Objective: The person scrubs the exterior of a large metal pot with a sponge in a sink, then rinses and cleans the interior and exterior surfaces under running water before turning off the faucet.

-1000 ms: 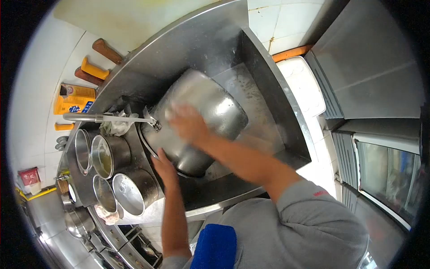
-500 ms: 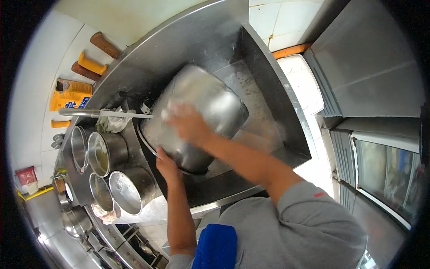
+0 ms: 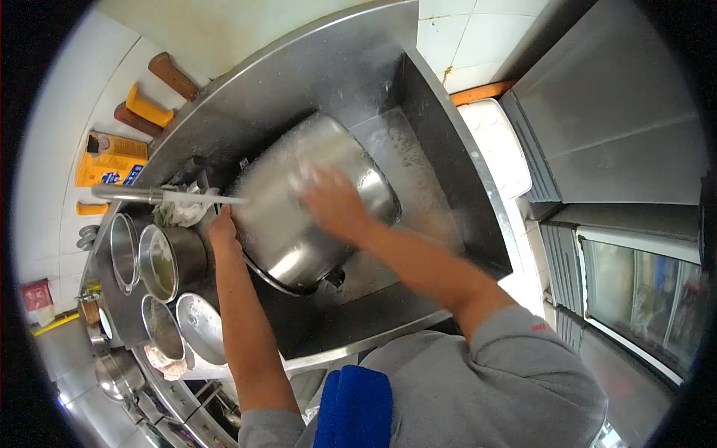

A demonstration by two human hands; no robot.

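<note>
A large stainless steel pot (image 3: 299, 246) lies on its side in a metal sink (image 3: 388, 67), its open rim towards the lower left. Water streams from the faucet (image 3: 127, 193) onto the pot's wall. My left hand (image 3: 222, 228) grips the pot at the rim on the left, its fingertips partly hidden. Over the upper wall of the pot, my right hand (image 3: 328, 198) is smeared by motion. Whether it holds something there cannot be made out.
Several smaller metal pots (image 3: 179, 261) crowd the counter left of the sink. A wet cloth (image 3: 183, 209) lies behind the faucet. Knife handles (image 3: 172, 75) and a yellow box (image 3: 112, 157) line the wall side. A glass-fronted fridge (image 3: 635, 291) stands at the right.
My left hand has moved up and left along the pot's rim. The pot has turned and shifted slightly left, and my right hand keeps moving over its wall.
</note>
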